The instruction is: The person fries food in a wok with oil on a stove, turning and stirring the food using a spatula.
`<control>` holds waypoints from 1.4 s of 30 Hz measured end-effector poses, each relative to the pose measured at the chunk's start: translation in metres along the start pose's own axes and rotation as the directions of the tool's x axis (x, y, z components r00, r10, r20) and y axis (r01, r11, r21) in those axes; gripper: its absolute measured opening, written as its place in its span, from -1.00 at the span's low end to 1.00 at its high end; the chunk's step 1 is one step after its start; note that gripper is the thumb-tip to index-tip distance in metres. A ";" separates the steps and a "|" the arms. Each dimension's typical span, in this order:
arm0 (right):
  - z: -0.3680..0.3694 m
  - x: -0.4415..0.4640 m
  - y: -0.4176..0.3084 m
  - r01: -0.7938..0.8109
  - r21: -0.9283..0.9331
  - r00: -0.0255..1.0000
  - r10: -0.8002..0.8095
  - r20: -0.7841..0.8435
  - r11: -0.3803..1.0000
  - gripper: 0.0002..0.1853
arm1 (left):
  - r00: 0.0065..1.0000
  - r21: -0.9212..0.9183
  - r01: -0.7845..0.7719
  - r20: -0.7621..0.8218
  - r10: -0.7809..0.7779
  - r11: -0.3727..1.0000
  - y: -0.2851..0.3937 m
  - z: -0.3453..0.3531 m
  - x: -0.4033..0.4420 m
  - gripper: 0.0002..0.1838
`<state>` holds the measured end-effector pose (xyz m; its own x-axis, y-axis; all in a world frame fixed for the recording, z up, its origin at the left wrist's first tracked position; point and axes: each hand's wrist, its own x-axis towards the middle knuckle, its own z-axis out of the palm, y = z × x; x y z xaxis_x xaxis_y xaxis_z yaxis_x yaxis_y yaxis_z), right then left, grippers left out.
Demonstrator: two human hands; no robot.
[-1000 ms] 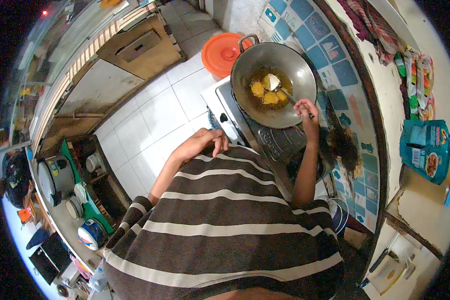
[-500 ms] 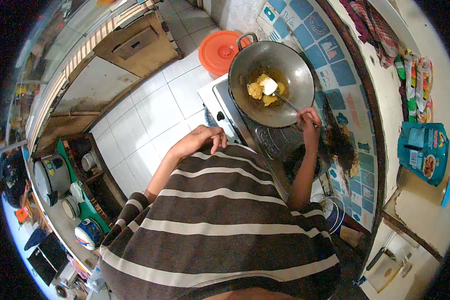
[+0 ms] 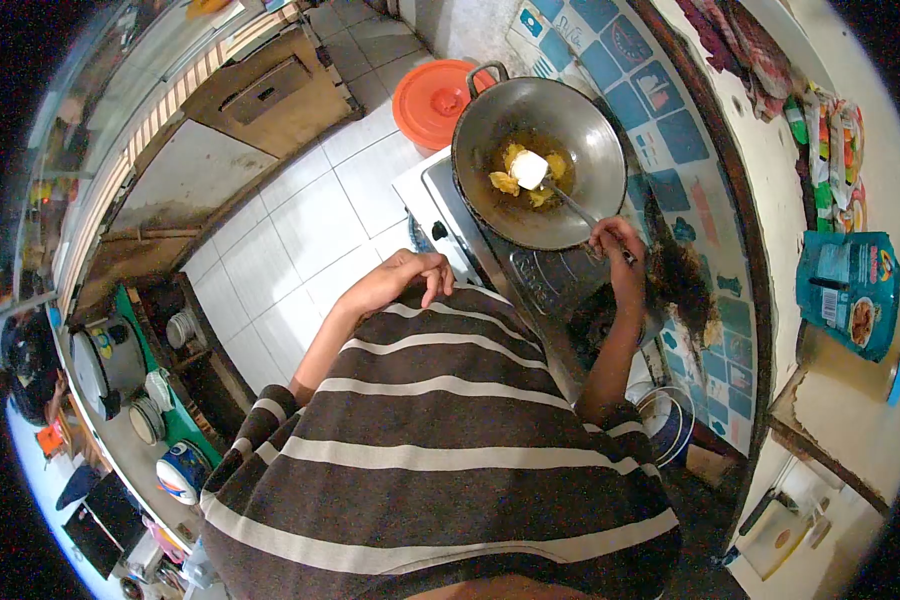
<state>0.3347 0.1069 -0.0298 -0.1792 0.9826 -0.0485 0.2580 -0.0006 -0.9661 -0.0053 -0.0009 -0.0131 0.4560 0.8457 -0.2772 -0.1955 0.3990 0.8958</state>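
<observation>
A deep metal wok (image 3: 590, 130) sits on the stove (image 3: 450, 205), with oil and several yellow food pieces (image 3: 504, 183) at its bottom. My right hand (image 3: 618, 240) is closed around the handle of a metal spatula (image 3: 530, 170), whose bright, shiny blade lies over the pieces in the wok. Held near my stomach, to the left of the stove, my left hand (image 3: 400, 280) has loosely bent fingers that are apart, with nothing in them.
An orange lidded bucket (image 3: 434, 104) stands on the tiled floor beyond the stove. A teal pouch (image 3: 847, 293) and hanging sachets (image 3: 834, 160) are at the right. Pots (image 3: 116, 358) line a shelf at the left. Blue patterned tiles (image 3: 681, 140) cover the wall behind the wok.
The spatula blade has shifted left in the wok and the yellow pieces have changed position. My right hand still holds the handle. My left hand stays near my stomach.
</observation>
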 end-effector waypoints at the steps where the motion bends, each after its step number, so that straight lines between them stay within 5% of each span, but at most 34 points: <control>1: 0.000 0.001 -0.002 0.024 -0.012 0.999 -0.024 0.046 1.000 -0.88 | 1.000 0.003 0.000 0.003 0.000 1.000 0.000 0.000 0.000 -0.33; 9: 0.000 0.000 -0.017 0.067 -0.014 0.980 -0.063 0.187 0.998 -0.94 | 1.000 0.007 0.010 0.003 -0.010 1.000 0.003 0.000 -0.001 -0.33; 15: 0.001 0.003 -0.004 0.028 -0.064 1.000 -0.027 0.013 0.998 -0.94 | 1.000 -0.024 0.010 0.005 -0.010 1.000 0.001 -0.001 0.000 -0.33; 24: 0.014 0.013 0.018 -0.082 0.153 0.960 0.120 -0.255 0.985 -0.85 | 1.000 -0.017 0.001 0.010 -0.001 1.000 -0.001 -0.003 0.002 -0.33; 30: 0.027 0.023 0.026 -0.016 0.256 0.976 0.071 -0.208 0.966 -0.84 | 1.000 -0.016 -0.010 0.018 0.011 1.000 -0.006 -0.006 0.004 -0.33; 36: 0.030 0.017 0.020 -0.119 0.380 0.955 0.210 -0.208 0.917 -0.85 | 1.000 -0.018 -0.005 0.010 0.005 1.000 0.005 -0.003 0.001 -0.33; 42: 0.020 0.017 -0.001 -0.092 0.260 0.959 0.156 -0.238 0.961 -0.88 | 0.999 -0.004 -0.022 0.035 0.022 1.000 0.002 -0.005 0.005 -0.33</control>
<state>0.3127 0.1200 -0.0343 0.0942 0.9862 -0.1365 0.0180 -0.1387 -0.9902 -0.0074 0.0058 -0.0140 0.4817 0.8415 -0.2446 -0.2092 0.3815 0.9004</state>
